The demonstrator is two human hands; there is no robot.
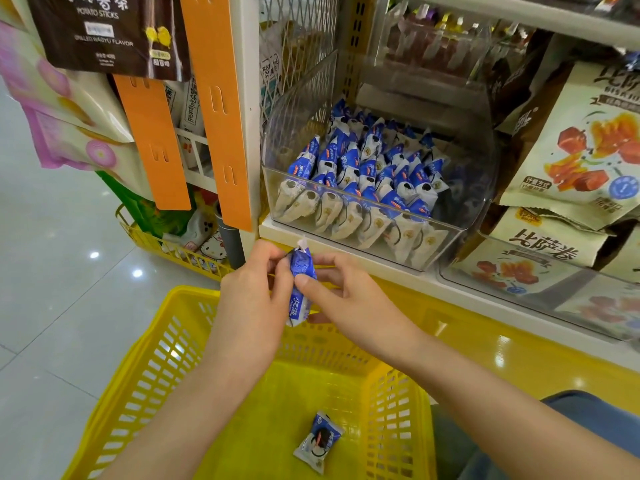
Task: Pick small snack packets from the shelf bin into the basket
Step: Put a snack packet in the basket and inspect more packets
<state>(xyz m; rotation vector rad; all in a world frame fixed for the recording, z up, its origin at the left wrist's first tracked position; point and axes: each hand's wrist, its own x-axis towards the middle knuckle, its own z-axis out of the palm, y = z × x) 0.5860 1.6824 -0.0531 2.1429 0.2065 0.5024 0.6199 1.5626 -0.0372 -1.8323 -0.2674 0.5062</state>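
Blue-and-white crinkly foil, that's the held packet (300,287): it's pinched upright above the yellow basket (145,372), long axis near vertical, crimped end up. It's gripped from both sides, the left hand (254,289) and right hand (349,299) fingers closed on it. One more packet (319,441) is lying flat on the basket's slotted plastic floor. Above the basket, a clear rounded bin (363,244) is packed with matching packets.

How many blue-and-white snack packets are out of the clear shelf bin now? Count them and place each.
2. One packet is held between the left hand and right hand above the yellow basket; the other packet lies on the basket floor. None appear hidden.
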